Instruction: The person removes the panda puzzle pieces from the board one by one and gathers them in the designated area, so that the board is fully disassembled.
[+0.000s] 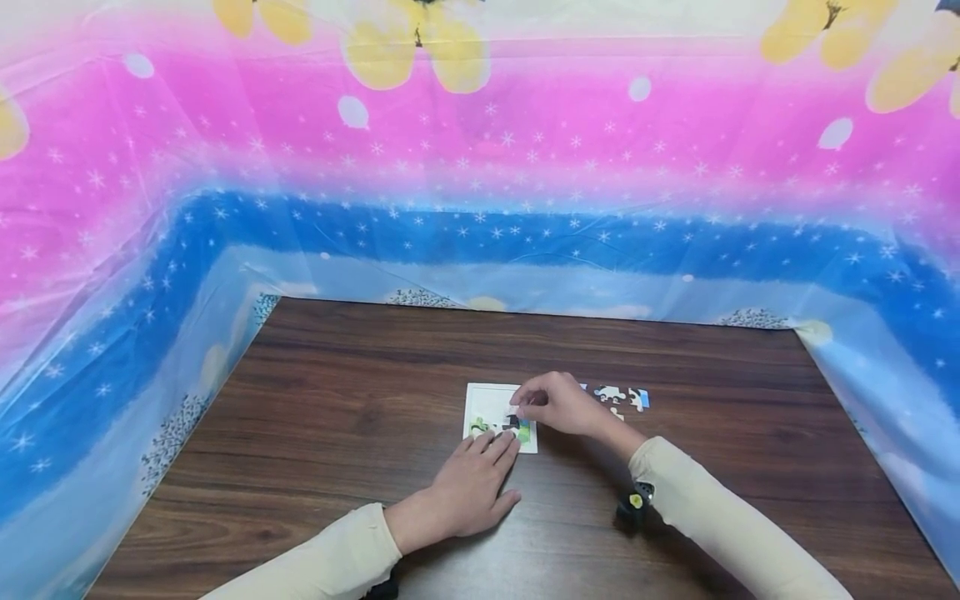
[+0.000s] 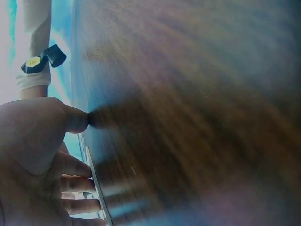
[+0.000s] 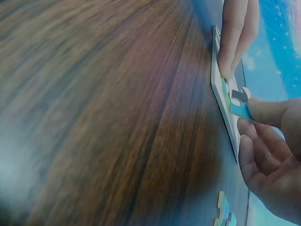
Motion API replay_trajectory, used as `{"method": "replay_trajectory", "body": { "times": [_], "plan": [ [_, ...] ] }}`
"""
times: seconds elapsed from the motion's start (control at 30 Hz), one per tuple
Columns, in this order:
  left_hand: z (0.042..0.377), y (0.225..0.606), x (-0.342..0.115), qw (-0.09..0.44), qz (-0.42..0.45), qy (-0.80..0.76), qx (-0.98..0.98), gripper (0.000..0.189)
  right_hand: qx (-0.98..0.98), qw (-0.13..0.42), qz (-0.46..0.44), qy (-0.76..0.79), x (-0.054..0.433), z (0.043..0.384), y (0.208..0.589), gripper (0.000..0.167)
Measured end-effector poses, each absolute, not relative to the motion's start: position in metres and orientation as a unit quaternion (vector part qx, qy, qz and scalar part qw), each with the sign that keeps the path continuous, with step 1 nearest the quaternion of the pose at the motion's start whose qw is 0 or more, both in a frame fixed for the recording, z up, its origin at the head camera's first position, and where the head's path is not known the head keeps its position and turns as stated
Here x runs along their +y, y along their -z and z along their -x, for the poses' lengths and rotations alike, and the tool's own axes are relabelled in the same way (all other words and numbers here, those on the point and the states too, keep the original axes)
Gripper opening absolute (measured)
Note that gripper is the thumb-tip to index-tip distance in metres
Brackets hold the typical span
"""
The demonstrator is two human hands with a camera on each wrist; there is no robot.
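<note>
A white-framed puzzle board (image 1: 486,393) lies on the table, with a few green and dark picture pieces (image 1: 523,432) set in its near part. My left hand (image 1: 472,487) rests its straight, spread fingers over the board's near edge; in the left wrist view the fingertips (image 2: 82,205) lie along the board's rim. Above the board's right side, my right hand (image 1: 557,404) pinches a puzzle piece (image 3: 241,110) between thumb and fingers. That piece shows blue and dark grey in the right wrist view, tilted close over the board. The fingers partly hide the set pieces.
Several loose puzzle pieces (image 1: 639,399) lie right of the board, partly behind my right wrist. The dark wooden table (image 1: 337,367) is bordered by a pink and blue patterned cloth (image 1: 465,242) at the back and sides. A black wrist strap (image 1: 636,502) shows at my right cuff.
</note>
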State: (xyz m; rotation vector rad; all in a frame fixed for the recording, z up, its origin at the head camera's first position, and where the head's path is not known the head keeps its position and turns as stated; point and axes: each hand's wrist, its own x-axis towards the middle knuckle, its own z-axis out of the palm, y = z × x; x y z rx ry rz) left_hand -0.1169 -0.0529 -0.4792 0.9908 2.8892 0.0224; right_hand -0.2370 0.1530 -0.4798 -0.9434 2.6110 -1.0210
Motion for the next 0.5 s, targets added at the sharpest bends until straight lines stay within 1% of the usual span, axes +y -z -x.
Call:
{"method": "replay_trajectory", "body": {
  "times": [0.17,0.27,0.4,0.5],
  "plan": [
    [0.117,0.48,-0.052,0.044,-0.326,-0.012,0.944,0.068,0.891,0.09,0.285,0.342,0.154,0.241,0.478,0.011],
    [0.117,0.48,-0.051,0.048,-0.326,-0.014,0.944,0.068,0.891,0.099,0.277,0.347,0.16,0.24,0.473,0.014],
    [0.116,0.478,-0.051,0.052,-0.322,-0.011,0.945,0.069,0.888,0.104,0.271,0.357,0.175,0.237,0.465,0.017],
    [0.115,0.478,-0.052,0.051,-0.323,-0.013,0.945,0.068,0.892,0.094,0.268,0.353,0.191,0.236,0.462,0.019]
  ]
}}
